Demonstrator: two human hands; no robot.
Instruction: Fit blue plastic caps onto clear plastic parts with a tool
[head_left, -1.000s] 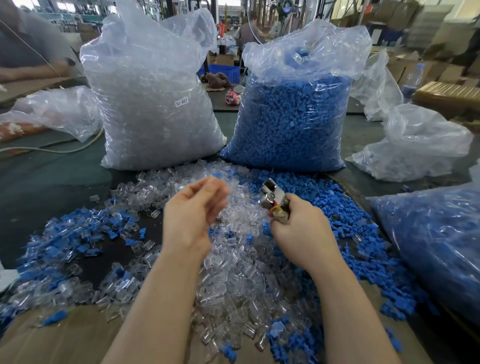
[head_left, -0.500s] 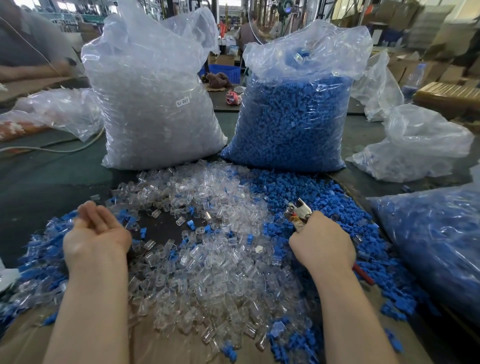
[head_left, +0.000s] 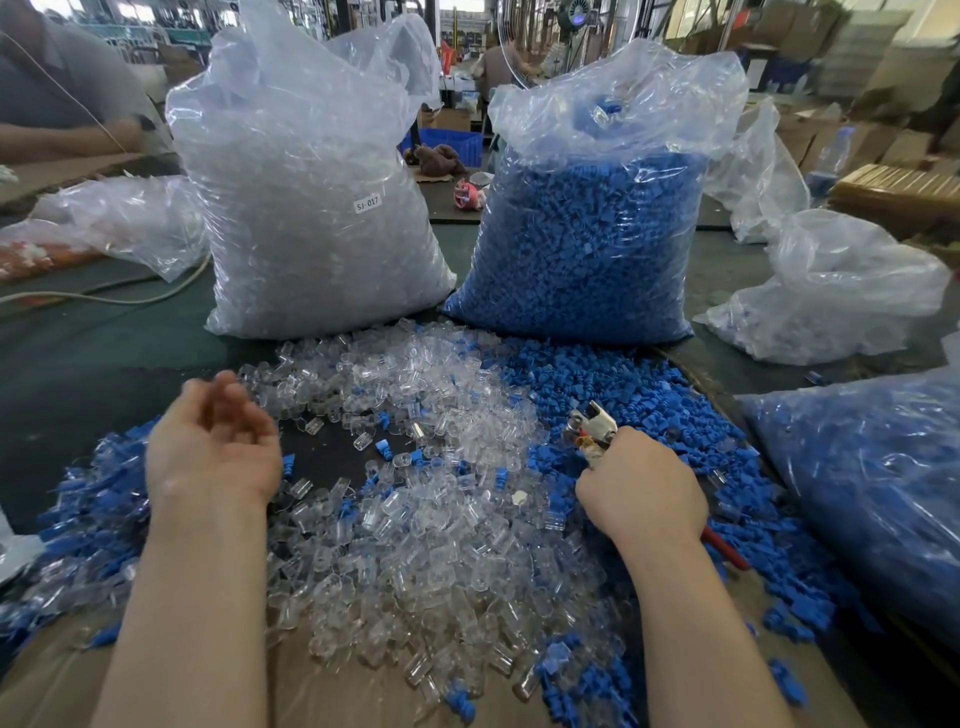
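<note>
caps: blue, loose in a pile
clear parts: colourless, see-through, glinting white
tool: silver head, red handle seen behind the wrist
left bag: clear film, whitish fill, white label with dark print
right bag: clear film, blue fill
near bag: clear film over blue
counter: dark green
cardboard: brown
cable: off-white
crate: blue

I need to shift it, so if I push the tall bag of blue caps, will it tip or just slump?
The bag of blue caps would probably slump, not tip: it sits wide and bulging on the table. Packed nearly full, it is likely heavy. Its thin film looks slippery and may crumple.
</note>
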